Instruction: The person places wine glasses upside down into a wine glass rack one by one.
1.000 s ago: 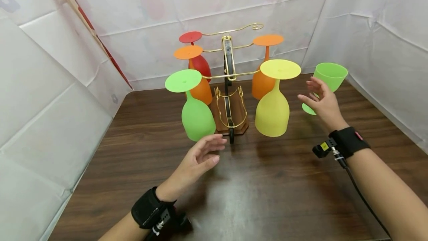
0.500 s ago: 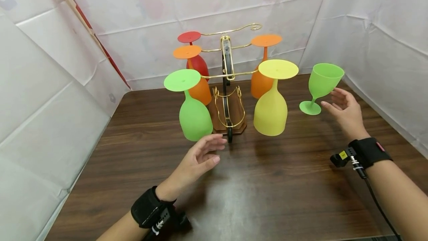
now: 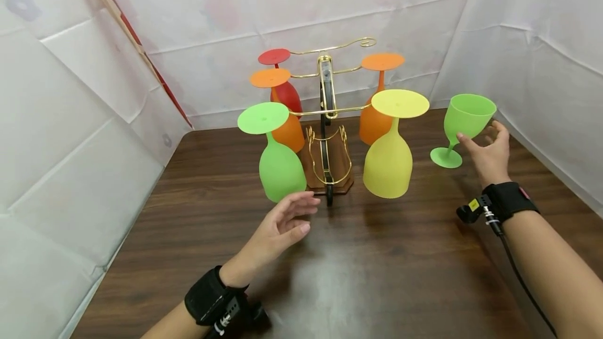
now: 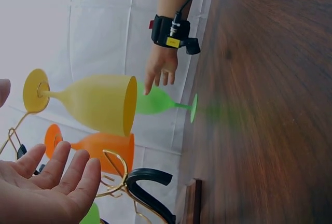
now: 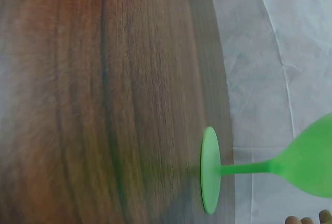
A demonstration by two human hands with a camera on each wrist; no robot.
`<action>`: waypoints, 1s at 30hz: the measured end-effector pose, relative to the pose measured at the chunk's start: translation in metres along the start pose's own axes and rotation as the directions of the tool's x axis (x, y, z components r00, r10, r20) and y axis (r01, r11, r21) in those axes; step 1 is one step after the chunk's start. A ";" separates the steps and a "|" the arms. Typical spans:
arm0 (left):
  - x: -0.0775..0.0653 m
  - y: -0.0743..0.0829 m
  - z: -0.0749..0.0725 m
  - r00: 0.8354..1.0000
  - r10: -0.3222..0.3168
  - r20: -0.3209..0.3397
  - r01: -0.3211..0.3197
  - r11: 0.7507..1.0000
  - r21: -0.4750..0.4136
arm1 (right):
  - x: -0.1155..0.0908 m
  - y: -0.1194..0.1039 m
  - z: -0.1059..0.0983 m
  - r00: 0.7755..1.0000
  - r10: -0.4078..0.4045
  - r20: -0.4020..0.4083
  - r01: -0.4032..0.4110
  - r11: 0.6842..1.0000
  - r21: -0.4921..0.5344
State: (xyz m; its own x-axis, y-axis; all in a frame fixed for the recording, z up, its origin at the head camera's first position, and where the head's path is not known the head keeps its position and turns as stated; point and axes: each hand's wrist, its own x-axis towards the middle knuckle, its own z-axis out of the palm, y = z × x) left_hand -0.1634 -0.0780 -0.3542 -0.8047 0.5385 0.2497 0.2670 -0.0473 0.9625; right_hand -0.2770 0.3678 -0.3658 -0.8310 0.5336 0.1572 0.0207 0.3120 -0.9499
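Observation:
In the head view a light green goblet (image 3: 468,116) stands upright at the right of the table. My right hand (image 3: 491,156) is beside its bowl, with the thumb in front of it and the fingers bent at its right. In the right wrist view the fingertips (image 5: 308,219) show a small gap from the bowl. My left hand (image 3: 282,229) holds nothing, fingers loosely bent, just in front of an upside-down green goblet (image 3: 282,169). That goblet hangs by its foot from a gold wire rack (image 3: 327,88), as does a yellow goblet (image 3: 388,166) on the right side.
Two orange goblets (image 3: 375,116) and a red goblet (image 3: 288,97) also hang upside down farther back on the rack. The rack stands on a wooden base (image 3: 336,161) on the dark wooden table (image 3: 377,276). White cloth walls (image 3: 542,77) surround the table.
My right hand has passed from in front of the standing green goblet to its right side, then moved back in close to the bowl. The left hand has stayed in place.

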 end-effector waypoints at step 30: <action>-0.006 0.002 -0.001 0.999 -0.046 -0.014 0.046 0.999 0.010 | 0.002 -0.037 0.038 0.981 -0.182 -0.061 0.187 0.978 0.094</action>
State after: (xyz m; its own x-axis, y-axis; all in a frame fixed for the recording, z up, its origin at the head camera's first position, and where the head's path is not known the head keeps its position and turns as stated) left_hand -0.1587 -0.0819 -0.3534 -0.8234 0.5284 0.2068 0.2350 -0.0141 0.9719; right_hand -0.3007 0.3277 -0.3401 -0.7857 0.5146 0.3434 -0.1872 0.3313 -0.9248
